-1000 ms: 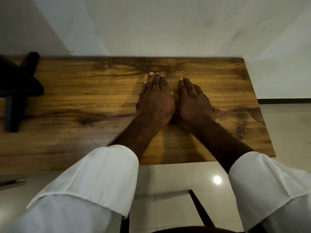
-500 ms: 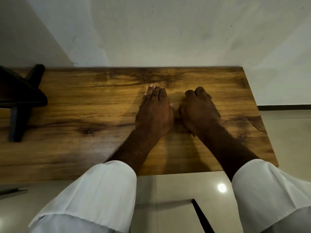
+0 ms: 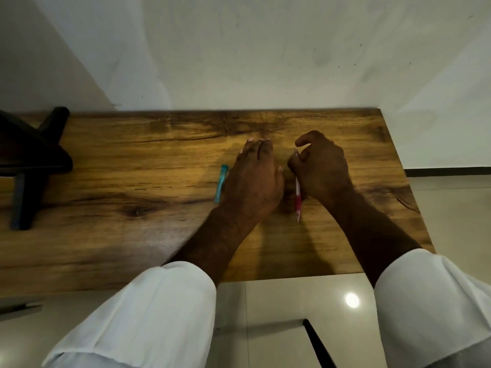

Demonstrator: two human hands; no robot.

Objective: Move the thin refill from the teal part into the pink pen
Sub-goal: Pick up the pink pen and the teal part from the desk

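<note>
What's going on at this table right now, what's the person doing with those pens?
A person in white sleeves is working at a wooden table. The right hand is curled around the upper end of a pink pen, whose tip points toward the person. The left hand lies flat, palm down, beside a teal part on the table. No thin refill is visible.

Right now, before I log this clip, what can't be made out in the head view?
- Thin refill: not visible; too small, or inside the teal part.
- Teal part: its right side is covered by the left hand.
- Pink pen: upper barrel hidden under the right hand, so the grip can't be confirmed.
- Dark object at the table's left: cut off by the frame edge, too dark to identify.
</note>
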